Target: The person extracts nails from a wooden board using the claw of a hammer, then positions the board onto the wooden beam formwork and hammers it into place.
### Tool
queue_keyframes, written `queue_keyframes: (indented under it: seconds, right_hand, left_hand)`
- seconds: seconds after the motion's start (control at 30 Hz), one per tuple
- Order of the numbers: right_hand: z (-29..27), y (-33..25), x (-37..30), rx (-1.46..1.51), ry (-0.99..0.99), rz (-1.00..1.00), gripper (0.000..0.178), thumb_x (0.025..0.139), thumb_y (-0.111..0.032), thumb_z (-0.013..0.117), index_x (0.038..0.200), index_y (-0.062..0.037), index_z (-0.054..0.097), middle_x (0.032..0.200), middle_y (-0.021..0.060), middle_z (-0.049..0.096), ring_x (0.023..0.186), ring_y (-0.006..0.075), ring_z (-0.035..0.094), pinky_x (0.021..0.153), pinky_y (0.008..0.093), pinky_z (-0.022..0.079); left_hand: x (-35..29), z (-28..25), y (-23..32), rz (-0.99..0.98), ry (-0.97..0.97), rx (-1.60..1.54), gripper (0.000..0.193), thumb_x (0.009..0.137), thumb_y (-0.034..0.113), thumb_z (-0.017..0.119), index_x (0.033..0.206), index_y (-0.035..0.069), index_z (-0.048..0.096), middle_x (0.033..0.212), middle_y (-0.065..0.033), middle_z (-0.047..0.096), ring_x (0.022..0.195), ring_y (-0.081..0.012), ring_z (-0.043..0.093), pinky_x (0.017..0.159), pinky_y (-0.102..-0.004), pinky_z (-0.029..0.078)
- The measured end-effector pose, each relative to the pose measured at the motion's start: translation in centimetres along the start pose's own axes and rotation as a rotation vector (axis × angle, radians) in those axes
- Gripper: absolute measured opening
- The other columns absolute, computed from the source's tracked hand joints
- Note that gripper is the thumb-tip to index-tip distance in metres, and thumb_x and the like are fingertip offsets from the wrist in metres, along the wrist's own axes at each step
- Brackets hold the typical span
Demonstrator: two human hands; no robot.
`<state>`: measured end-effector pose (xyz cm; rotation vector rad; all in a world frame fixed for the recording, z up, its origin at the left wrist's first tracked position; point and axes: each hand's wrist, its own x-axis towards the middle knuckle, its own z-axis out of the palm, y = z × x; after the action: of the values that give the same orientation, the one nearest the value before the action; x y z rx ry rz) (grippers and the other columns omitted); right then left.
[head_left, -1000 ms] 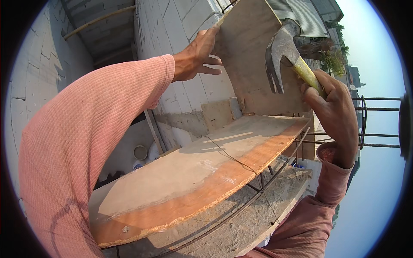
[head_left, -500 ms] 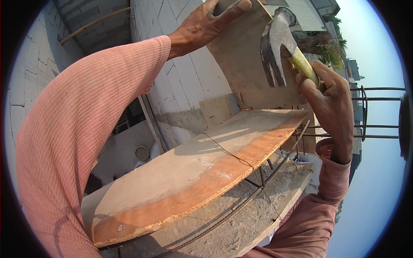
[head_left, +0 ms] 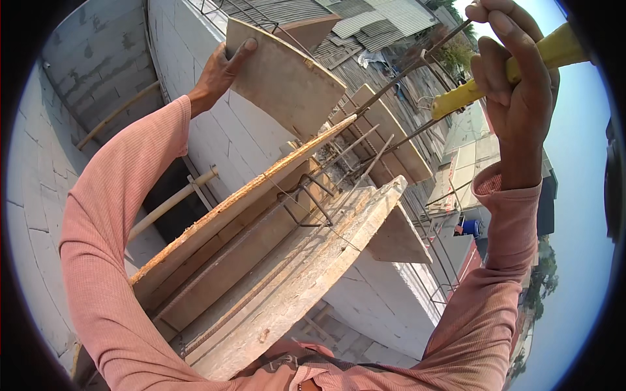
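Observation:
My left hand (head_left: pixel 218 75) grips the upper left edge of a brownish plywood board (head_left: pixel 287 81), thumb over its face. The board stands tilted at the far end of a long formwork panel (head_left: pixel 241 202) with a rough, splintered edge. At the upper right my right hand (head_left: pixel 521 85) is closed around the yellow handle of a hammer (head_left: pixel 463 98); the hammer head is hidden at the dark rim. The fingertips of that hand are beside the upper end of a steel reinforcing bar (head_left: pixel 411 68); whether they touch it I cannot tell.
Between the long panel and a cement-crusted board (head_left: pixel 306 280) runs a trough with bent steel stirrups (head_left: pixel 310 205). Two more boards, one far board (head_left: pixel 394 133) and one lower board (head_left: pixel 398 238), flank the bars. A pale block wall (head_left: pixel 241 107) and wooden poles (head_left: pixel 173 202) lie left.
My view has shifted, showing the trough between the boards. The left hand still holds the plywood board. The hammer has turned, its head now leaving view and its handle end pointing left.

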<state>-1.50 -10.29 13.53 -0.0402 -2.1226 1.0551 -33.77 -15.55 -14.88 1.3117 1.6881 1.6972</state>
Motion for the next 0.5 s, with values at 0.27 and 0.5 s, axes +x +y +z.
queue_keyframes:
  seconds: [0.27,0.5]
  right_hand:
    - [-7.8,-12.3,-9.2,-0.002,0.242,-0.261,0.020,0.103,-0.012,0.052,0.118,-0.0026,0.061,0.116,0.0067,0.068,0.043,0.0011,0.042,0.036,0.0143,0.033]
    - [-6.8,-17.3,-32.8,-0.279,0.735,0.657,0.027,0.099,-0.013,0.062,0.120,0.0033,0.064,0.101,0.0113,0.073,0.043,-0.0034,0.033,0.040,0.0158,0.022]
  left_hand:
    - [5.1,-1.8,2.2,-0.103,0.116,-0.303,0.096,0.089,0.079,0.052,0.136,-0.005,0.048,0.127,-0.0135,0.059,0.122,-0.0245,0.055,0.105,-0.0384,0.042]
    - [11.4,-13.3,4.0,-0.084,0.339,-0.261,0.087,0.095,0.069,0.051,0.153,0.008,0.030,0.152,-0.0097,0.033,0.139,-0.0257,0.032,0.108,-0.0476,0.033]
